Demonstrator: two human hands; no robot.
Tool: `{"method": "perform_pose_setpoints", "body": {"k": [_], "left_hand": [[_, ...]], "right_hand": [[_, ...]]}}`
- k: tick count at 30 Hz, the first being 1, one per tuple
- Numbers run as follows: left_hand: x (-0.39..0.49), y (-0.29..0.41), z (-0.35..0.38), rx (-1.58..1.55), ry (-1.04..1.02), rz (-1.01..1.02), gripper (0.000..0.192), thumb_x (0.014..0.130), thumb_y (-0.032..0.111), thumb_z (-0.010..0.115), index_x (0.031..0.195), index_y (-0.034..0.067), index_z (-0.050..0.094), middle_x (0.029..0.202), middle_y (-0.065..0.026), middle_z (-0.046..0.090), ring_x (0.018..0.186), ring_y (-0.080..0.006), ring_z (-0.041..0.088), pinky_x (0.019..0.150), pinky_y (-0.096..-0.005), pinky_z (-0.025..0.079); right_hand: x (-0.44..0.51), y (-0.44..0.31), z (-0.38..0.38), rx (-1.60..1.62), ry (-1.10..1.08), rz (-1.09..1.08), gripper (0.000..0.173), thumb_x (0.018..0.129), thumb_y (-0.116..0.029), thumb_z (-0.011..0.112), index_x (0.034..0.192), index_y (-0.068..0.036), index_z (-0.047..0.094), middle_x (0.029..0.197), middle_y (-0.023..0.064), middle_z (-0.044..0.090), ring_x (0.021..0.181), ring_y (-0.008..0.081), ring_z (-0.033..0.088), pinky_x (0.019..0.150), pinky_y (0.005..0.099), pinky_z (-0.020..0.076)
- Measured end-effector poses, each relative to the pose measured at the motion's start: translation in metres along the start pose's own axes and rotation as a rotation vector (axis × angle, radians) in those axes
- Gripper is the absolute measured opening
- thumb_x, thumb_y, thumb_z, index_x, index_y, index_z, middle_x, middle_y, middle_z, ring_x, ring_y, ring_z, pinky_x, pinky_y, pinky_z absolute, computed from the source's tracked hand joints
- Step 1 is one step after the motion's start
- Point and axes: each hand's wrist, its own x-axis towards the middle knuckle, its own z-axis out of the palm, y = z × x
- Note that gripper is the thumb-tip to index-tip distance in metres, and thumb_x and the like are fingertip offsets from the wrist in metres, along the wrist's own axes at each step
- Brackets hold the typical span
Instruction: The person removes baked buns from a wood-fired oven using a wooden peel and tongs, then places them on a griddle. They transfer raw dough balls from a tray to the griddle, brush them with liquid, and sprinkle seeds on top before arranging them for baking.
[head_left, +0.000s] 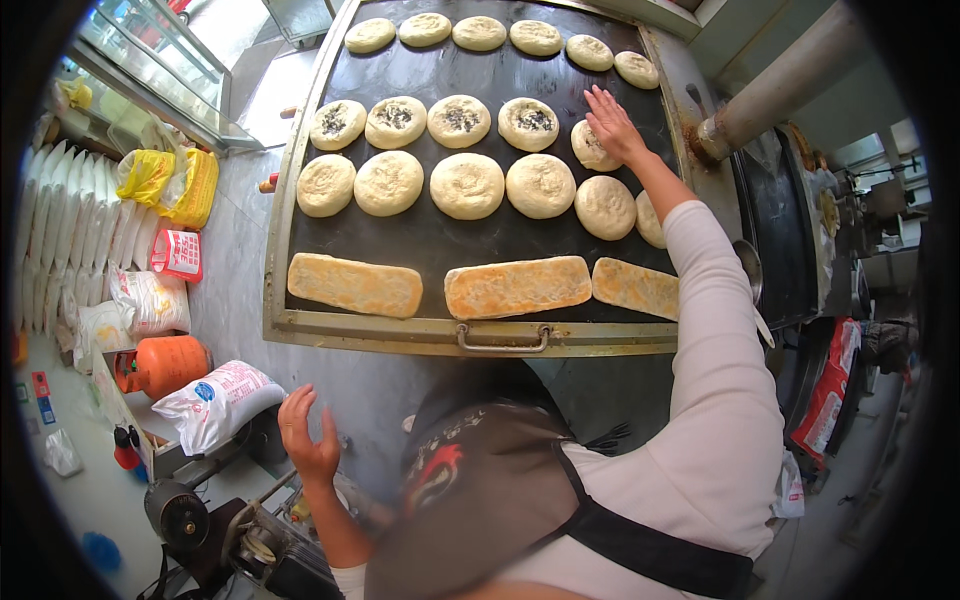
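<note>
On a dark griddle with a metal rim lie rows of round, pale dough cakes. My right hand is stretched flat over a dough cake in the middle row, hiding part of it; whether it touches the cake cannot be told. Beside it, a cake with dark seeds lies to the left. Plain round cakes form the nearer row. Browned oblong flatbreads lie along the near edge. My left hand hangs in the air before the griddle, fingers apart, holding nothing.
A handle juts from the griddle's near rim. On the left stand an orange gas cylinder, a white sack and a machine. A thick pipe rises at the right, near a ladle.
</note>
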Motion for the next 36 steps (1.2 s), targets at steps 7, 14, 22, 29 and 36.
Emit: {"method": "perform_pose_setpoints", "body": {"k": [7,14,22,29,36], "left_hand": [[-0.012,-0.006,-0.002,0.031,-0.013,-0.076,0.029,0.075,0.000,0.059,0.104,0.001,0.056,0.110,-0.0153,0.058,0.104,-0.0325,0.053,0.093,-0.0395,0.039],[-0.099,-0.045,-0.015,-0.013,0.277,-0.475,0.024,0.076,0.001,0.062,0.100,0.002,0.060,0.105,-0.0126,0.061,0.098,-0.0277,0.057,0.087,-0.0359,0.043],[-0.317,-0.105,-0.068,-0.509,1.322,-1.293,0.018,0.082,0.017,0.064,0.075,0.001,0.061,0.074,-0.0059,0.064,0.065,-0.0096,0.058,0.060,-0.0225,0.047],[-0.597,-0.161,-0.167,-0.614,2.393,-1.401,0.019,0.080,0.010,0.065,0.094,0.000,0.059,0.085,-0.0099,0.056,0.077,-0.0214,0.057,0.068,-0.0374,0.055],[-0.783,-0.209,-0.212,-0.597,2.220,-1.904,0.052,0.076,0.032,0.072,0.111,-0.002,0.054,0.113,-0.0151,0.050,0.101,-0.0287,0.050,0.083,-0.0411,0.049]], "right_hand": [[0.003,-0.022,0.032,-0.374,-0.068,0.525,0.072,0.088,-0.059,0.027,0.143,-0.013,0.019,0.149,0.0151,0.011,0.139,0.0275,0.007,0.110,0.0480,0.0052],[0.029,0.083,0.021,-0.894,0.917,-0.271,0.022,0.078,-0.028,0.067,0.074,-0.007,0.062,0.076,0.0141,0.062,0.073,0.0274,0.060,0.064,0.0379,0.0477],[0.138,-0.056,0.015,-0.244,0.634,-0.398,0.028,0.082,-0.033,0.062,0.090,-0.008,0.069,0.095,0.0142,0.065,0.091,0.0302,0.059,0.080,0.0401,0.0460],[0.116,-0.415,0.091,0.222,0.403,-0.800,0.019,0.088,-0.016,0.056,0.101,-0.005,0.067,0.112,0.0142,0.060,0.107,0.0283,0.055,0.092,0.0367,0.0431],[0.013,-0.683,0.096,0.240,-0.080,-0.977,0.020,0.088,-0.008,0.053,0.105,-0.005,0.062,0.131,0.0122,0.045,0.114,0.0249,0.049,0.070,0.0277,0.0516]]}}
